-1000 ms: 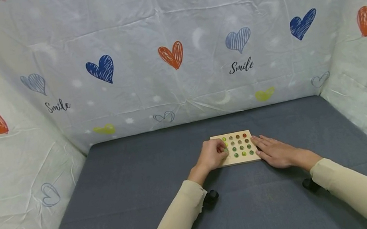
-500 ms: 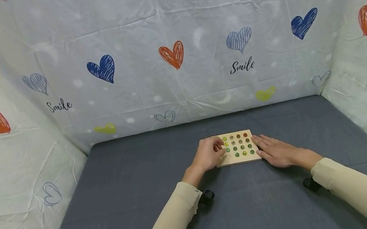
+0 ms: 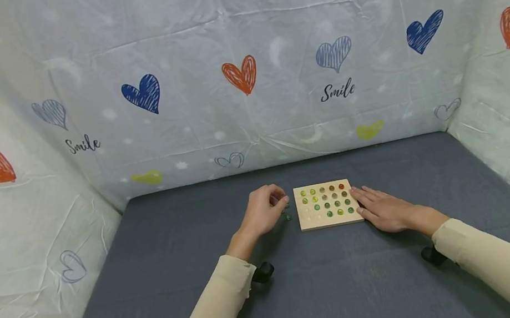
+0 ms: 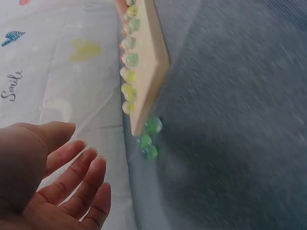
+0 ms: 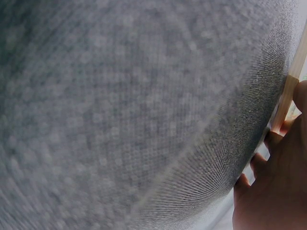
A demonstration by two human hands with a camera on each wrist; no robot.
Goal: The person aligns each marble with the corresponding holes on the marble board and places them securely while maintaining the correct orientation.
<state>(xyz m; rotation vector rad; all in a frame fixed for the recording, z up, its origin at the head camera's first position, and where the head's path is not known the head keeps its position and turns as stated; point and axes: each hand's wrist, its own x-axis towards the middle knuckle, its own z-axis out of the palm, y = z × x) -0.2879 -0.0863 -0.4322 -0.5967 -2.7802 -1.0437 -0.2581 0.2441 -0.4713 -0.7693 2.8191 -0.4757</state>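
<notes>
A pale wooden board lies on the dark cloth, with rows of yellow, green, amber and red marbles seated in it. Faint bare hollows show at its near left corner. Left of the board, my left hand hovers over green marbles. In the left wrist view this hand has its fingers loosely bent and apart from the thumb, nothing between them; three green marbles lie beyond the fingertips, by the board's corner. My right hand lies with straight fingers against the board's right edge.
The dark grey cloth covers the table on all sides of the board. White fabric with printed hearts hangs along the back and both sides. Black wrist cameras sit below the sleeves.
My left hand has let go of a green marble in the board, lifted away and moved left, uncovering the board's left side. The right hand has stayed at the right edge.
</notes>
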